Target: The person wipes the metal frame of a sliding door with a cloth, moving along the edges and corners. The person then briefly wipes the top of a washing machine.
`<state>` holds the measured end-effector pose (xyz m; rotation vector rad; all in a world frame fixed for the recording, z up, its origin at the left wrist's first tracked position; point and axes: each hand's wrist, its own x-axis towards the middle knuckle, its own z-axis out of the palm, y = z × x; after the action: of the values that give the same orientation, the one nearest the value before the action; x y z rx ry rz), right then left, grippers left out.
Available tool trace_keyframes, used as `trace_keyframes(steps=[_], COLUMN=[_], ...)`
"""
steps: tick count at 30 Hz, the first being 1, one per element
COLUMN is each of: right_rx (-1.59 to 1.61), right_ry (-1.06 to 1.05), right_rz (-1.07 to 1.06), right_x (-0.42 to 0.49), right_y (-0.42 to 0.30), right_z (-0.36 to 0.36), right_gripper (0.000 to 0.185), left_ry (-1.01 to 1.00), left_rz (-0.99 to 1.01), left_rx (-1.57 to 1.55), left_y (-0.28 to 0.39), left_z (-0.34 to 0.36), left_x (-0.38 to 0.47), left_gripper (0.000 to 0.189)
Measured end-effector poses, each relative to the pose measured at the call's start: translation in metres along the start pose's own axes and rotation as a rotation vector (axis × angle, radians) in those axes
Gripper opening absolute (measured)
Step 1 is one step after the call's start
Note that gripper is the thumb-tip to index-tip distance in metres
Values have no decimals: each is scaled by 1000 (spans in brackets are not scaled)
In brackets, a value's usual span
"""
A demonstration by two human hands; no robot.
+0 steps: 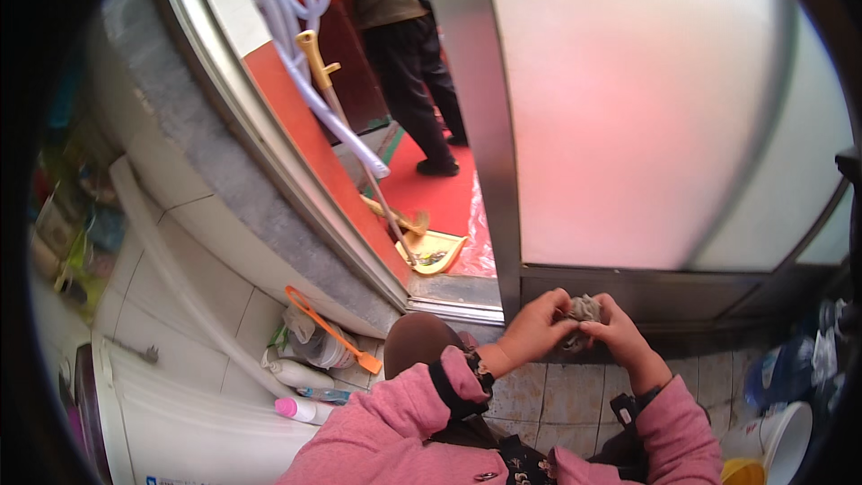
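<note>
A bunched grey rag [584, 310] is squeezed between both my hands, in front of the lower part of the sliding door. My left hand [537, 327] grips it from the left, thumb and fingers around its edge. From the other side my right hand [623, 335] holds it, thumb pressed against the front. Part of the rag hangs below my fingers. Both arms wear pink sleeves, and my knee shows under the left forearm.
A frosted-glass door [633, 108] stands ahead. Through the gap are a standing person [411, 60], a hose [337, 118] and a yellow dustpan [441, 252]. An orange brush [330, 330], a bucket [333, 349] and bottles sit left. A white bucket [788, 441] and blue water bottle [778, 370] stand right.
</note>
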<state>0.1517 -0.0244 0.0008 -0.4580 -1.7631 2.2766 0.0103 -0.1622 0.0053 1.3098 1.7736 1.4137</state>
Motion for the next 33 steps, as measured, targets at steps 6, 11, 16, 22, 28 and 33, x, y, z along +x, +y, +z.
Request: trace_keyframes(steps=[6, 11, 16, 22, 28, 33], right_rx=[47, 10, 364, -329, -379, -456], right_ry=[-33, -113, -22, 58, -39, 50], right_rz=[28, 86, 49, 179, 36, 77], right_x=[-8, -13, -11, -21, -16, -24], right_y=[-5, -13, -21, -26, -12, -21], right_z=[-2, -11, -19, -21, -22, -33], right_gripper=[45, 39, 39, 39, 47, 33], left_ry=[131, 65, 72, 12, -185, -130], left_rz=[-9, -159, -156, 143, 286, -27], left_rx=[-102, -374, -282, 252, 389, 171], left_y=[1, -3, 4, 42, 46, 24], left_z=[-10, -27, -53, -43, 17, 14], left_x=[1, -2, 4, -1, 6, 13], left_gripper=[14, 7, 7, 36, 39, 20])
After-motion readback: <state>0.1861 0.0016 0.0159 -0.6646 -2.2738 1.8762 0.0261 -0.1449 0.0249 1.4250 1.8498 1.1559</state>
